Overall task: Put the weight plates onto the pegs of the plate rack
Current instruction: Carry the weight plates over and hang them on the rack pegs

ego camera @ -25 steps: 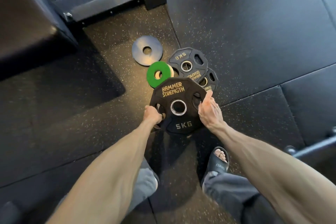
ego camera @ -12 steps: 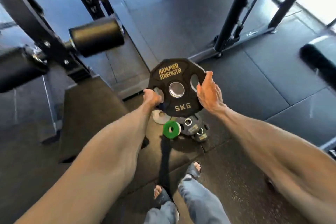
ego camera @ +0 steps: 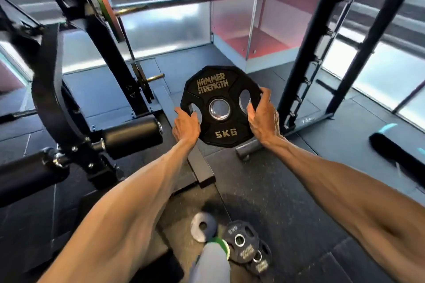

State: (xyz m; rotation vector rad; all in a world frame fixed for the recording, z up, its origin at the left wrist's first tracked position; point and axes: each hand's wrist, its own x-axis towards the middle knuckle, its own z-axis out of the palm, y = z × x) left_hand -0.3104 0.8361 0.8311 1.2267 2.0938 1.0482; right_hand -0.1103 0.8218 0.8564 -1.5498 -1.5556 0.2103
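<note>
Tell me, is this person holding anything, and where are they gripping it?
A black 5 kg weight plate, upright. The left hand grips its left edge at the cutout, the right hand its right edge.

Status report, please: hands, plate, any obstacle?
Left hand, right hand grip 5 kg plate, upright, off floor. Other plates lie on floor below. No obstacle near the plate.

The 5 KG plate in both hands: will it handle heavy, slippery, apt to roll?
Probably dense and heavy for its size: the 5 KG plate is marked so, and the left hand and right hand both grip it. Likely secure, since the hands hook its cutouts. Its many-sided rim should resist rolling.
</note>
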